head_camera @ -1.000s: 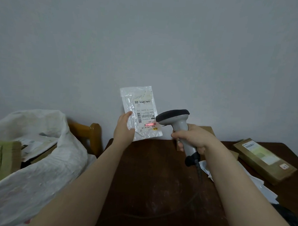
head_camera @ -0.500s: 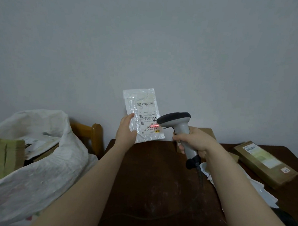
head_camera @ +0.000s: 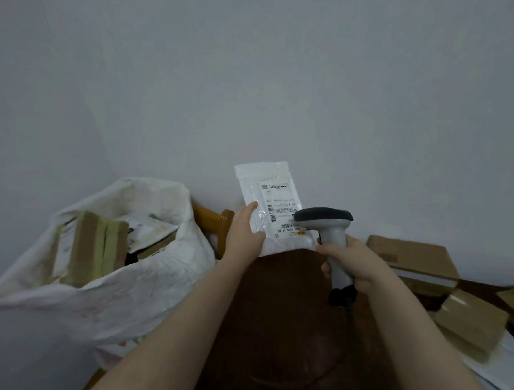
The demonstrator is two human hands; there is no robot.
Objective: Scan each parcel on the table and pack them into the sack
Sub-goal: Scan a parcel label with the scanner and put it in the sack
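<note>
bare dark bench (head_camera: 273, 328) at lower centre lies open. cardboard boxes (head_camera: 412, 256) crowd the right side. at left the sack (head_camera: 145, 293) gapes upward, its mouth partly filled by a taped box (head_camera: 91, 246); a wooden chair rail (head_camera: 210, 220) stands between sack and bench.

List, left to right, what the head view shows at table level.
White sack → wooden chair back → white parcel → scanner → cardboard boxes.
</note>
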